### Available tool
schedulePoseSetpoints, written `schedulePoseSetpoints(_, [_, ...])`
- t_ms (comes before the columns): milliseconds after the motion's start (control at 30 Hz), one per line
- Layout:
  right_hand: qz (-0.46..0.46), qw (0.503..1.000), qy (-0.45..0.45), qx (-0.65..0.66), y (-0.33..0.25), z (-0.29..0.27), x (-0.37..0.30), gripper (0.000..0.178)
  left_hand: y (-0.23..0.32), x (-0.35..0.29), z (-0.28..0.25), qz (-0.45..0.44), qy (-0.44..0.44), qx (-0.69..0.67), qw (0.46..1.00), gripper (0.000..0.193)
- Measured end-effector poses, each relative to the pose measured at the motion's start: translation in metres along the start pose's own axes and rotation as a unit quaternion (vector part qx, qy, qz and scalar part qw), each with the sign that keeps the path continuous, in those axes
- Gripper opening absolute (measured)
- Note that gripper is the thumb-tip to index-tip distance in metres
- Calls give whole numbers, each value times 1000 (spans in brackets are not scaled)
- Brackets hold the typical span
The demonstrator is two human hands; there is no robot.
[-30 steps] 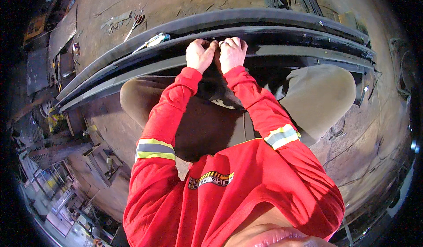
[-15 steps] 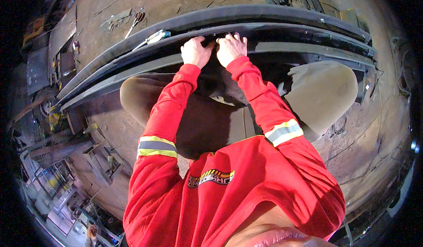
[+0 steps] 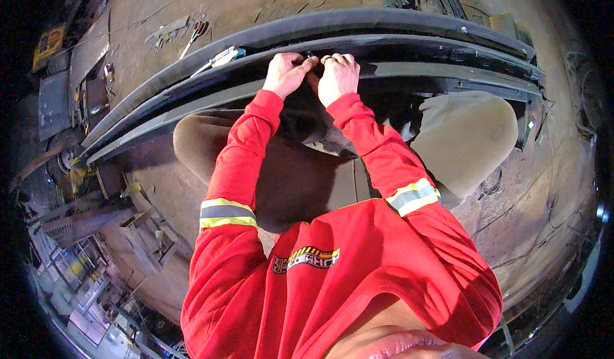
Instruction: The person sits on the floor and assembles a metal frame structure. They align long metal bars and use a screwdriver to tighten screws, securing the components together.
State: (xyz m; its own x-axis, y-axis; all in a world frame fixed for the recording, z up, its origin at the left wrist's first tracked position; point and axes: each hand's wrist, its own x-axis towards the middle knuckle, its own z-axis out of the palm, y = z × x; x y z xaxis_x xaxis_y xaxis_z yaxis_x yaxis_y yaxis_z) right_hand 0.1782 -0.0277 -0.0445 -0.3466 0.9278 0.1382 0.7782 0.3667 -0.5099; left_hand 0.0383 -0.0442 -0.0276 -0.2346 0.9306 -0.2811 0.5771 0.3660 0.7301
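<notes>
Hands: we have our left hand (image 3: 286, 74) and right hand (image 3: 337, 76) side by side, nearly touching, on the top edge of a long dark steel beam (image 3: 409, 42).
Fingers: those of both hands are curled together over the edge and seem to pinch some small dark part between them; we cannot tell what it is, or whether it is truly gripped.
Beam: it lies flat across the workshop floor (image 3: 256, 0) just ahead of our knees (image 3: 467, 135), running from lower left to far right, with a second parallel rail (image 3: 192, 100) nearer to us.
Handling: we judge the beam heavy, stiff and hard-edged, not something to lift by hand; any hold belongs on its upper flange, where our hands are. The small part looks light and easy to drop, best held at the fingertips.
Nearby: a pale tube-shaped tool (image 3: 220, 58) rests on the beam just left of our left hand; scissors or pliers (image 3: 194, 36) lie on the floor beyond it.
Sleeves: red with reflective bands (image 3: 227, 213).
</notes>
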Motion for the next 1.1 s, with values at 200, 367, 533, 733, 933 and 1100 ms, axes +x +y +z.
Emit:
schedulePoseSetpoints(200, [-13,999,41,-23,-5,2,-4,37,-4,0,3,-56,31,-13,998,34])
schedulePoseSetpoints(367, [-23,998,56,-26,1,16,-3,22,-1,-4,9,-63,64,-2,996,45])
schedulePoseSetpoints(533, [-71,996,50,-19,9,29,-2,22,-12,1,8,-68,8,-23,997,51])
schedulePoseSetpoints(733, [-57,995,66,-52,-6,1,-6,34,0,-1,13,-78,71,-56,993,42])
schedulePoseSetpoints(933, [-39,995,86,-24,5,21,-1,27,0,-2,19,-72,141,1,987,48])
schedulePoseSetpoints(1100, [-50,997,50,-39,11,34,-3,12,-4,-2,17,-73,71,-8,995,39])
